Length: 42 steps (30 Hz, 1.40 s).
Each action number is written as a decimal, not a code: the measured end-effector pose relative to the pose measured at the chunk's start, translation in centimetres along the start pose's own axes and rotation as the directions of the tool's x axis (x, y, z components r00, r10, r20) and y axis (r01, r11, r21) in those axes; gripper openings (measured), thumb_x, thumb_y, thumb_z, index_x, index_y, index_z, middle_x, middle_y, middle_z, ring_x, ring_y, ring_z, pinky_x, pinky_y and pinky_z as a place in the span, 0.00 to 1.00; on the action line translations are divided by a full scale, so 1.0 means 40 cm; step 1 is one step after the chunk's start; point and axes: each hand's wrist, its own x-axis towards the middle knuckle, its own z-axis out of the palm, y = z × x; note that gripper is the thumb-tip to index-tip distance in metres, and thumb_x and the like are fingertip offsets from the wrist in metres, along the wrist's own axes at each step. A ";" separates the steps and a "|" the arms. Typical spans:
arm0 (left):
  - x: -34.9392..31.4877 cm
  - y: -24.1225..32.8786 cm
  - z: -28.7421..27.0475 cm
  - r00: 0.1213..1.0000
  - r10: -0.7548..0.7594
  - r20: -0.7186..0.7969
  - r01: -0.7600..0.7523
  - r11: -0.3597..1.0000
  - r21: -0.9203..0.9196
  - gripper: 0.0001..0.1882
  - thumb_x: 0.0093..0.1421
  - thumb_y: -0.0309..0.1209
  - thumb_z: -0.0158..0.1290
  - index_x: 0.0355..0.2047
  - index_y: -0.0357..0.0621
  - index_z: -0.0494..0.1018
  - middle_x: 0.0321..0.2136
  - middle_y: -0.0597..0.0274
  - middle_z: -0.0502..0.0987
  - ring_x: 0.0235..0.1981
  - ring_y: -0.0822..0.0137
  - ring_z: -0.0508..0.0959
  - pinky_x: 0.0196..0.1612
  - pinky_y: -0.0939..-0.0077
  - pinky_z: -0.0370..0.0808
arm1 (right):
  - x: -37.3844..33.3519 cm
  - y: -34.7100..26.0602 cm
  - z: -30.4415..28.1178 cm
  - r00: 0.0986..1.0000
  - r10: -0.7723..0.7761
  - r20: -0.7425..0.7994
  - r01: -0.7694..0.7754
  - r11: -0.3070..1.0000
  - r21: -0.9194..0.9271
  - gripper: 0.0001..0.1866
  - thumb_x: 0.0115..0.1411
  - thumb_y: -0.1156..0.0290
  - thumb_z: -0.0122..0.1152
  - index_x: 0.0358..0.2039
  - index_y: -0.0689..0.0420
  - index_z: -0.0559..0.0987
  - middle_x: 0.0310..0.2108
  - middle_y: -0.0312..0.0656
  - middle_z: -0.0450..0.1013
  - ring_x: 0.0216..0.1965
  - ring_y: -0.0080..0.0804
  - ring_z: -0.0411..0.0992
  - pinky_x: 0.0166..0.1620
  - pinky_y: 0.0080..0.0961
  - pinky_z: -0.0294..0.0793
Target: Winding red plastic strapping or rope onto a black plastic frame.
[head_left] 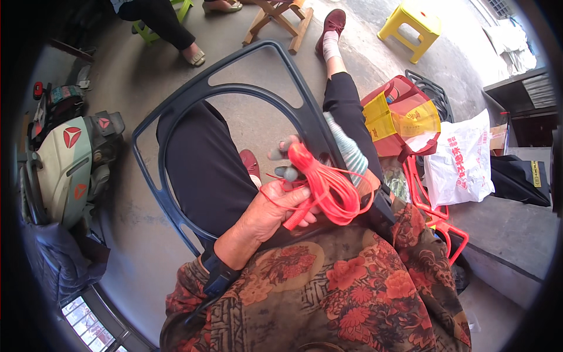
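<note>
A bundle of looped red cord is in my bare left hand, pinched between thumb and fingers above my lap. One loose strand arcs across the back of that hand. My right hand wears a grey glove with a pale striped cuff. It reaches from beyond the right bar of a dark grey plastic frame, and its curled fingertips come out beside the bundle's narrow upper end. The palm is hidden behind the bar and cord, so its grip cannot be made out. The open-centred frame leans across my legs.
To the right stand a red and yellow bag, a white plastic bag and a red metal frame. A yellow stool is farther off. A pale electric scooter is at the left. Another person's leg shows ahead near a wooden stool.
</note>
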 end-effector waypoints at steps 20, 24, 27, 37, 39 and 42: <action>0.006 0.007 -0.011 0.971 0.136 -0.196 -0.093 0.972 0.216 0.11 0.64 0.34 0.45 0.31 0.38 0.68 0.23 0.58 0.74 0.19 0.71 0.74 0.24 0.79 0.74 | -0.103 0.082 -0.069 0.875 -0.305 -0.377 0.017 0.797 -0.604 0.17 0.59 0.59 0.57 0.40 0.59 0.75 0.32 0.31 0.71 0.33 0.17 0.67 0.36 0.16 0.69; 0.010 0.016 -0.010 0.974 0.146 -0.171 -0.111 0.974 0.199 0.10 0.63 0.35 0.47 0.32 0.40 0.67 0.23 0.57 0.76 0.19 0.72 0.77 0.23 0.82 0.76 | -0.130 0.066 -0.049 0.781 -0.344 -0.521 0.127 0.904 -0.408 0.15 0.61 0.59 0.55 0.38 0.59 0.76 0.31 0.33 0.74 0.29 0.17 0.69 0.33 0.15 0.70; 0.019 0.006 -0.013 0.978 0.131 -0.160 -0.099 0.976 0.194 0.10 0.63 0.35 0.47 0.31 0.41 0.67 0.23 0.56 0.76 0.19 0.71 0.77 0.22 0.81 0.76 | -0.167 0.046 -0.051 0.877 -0.176 -0.447 0.156 0.984 -0.083 0.15 0.61 0.59 0.55 0.40 0.58 0.74 0.31 0.35 0.74 0.30 0.22 0.72 0.36 0.19 0.73; 0.019 0.015 -0.013 0.978 0.128 -0.163 -0.110 0.987 0.115 0.10 0.63 0.34 0.46 0.36 0.39 0.67 0.23 0.55 0.76 0.19 0.70 0.77 0.23 0.79 0.76 | -0.368 -0.051 -0.171 0.809 -0.562 -0.173 0.582 0.806 0.105 0.20 0.64 0.59 0.48 0.46 0.64 0.68 0.22 0.32 0.62 0.21 0.19 0.61 0.27 0.18 0.64; 0.018 0.015 -0.022 0.979 0.146 -0.143 -0.135 0.987 0.083 0.10 0.64 0.34 0.46 0.37 0.39 0.67 0.23 0.54 0.76 0.19 0.69 0.77 0.23 0.79 0.76 | -0.427 -0.051 -0.227 0.755 -0.614 -0.231 0.638 0.769 0.042 0.19 0.64 0.60 0.47 0.47 0.64 0.68 0.20 0.30 0.58 0.19 0.16 0.58 0.25 0.16 0.61; 0.015 0.006 -0.004 0.984 0.128 -0.121 -0.116 0.988 0.104 0.09 0.64 0.33 0.46 0.37 0.40 0.67 0.23 0.53 0.76 0.19 0.68 0.78 0.22 0.79 0.77 | -0.474 -0.034 -0.260 0.697 -0.603 -0.388 0.573 0.794 -0.204 0.17 0.63 0.61 0.50 0.44 0.63 0.69 0.19 0.30 0.58 0.18 0.17 0.59 0.24 0.16 0.62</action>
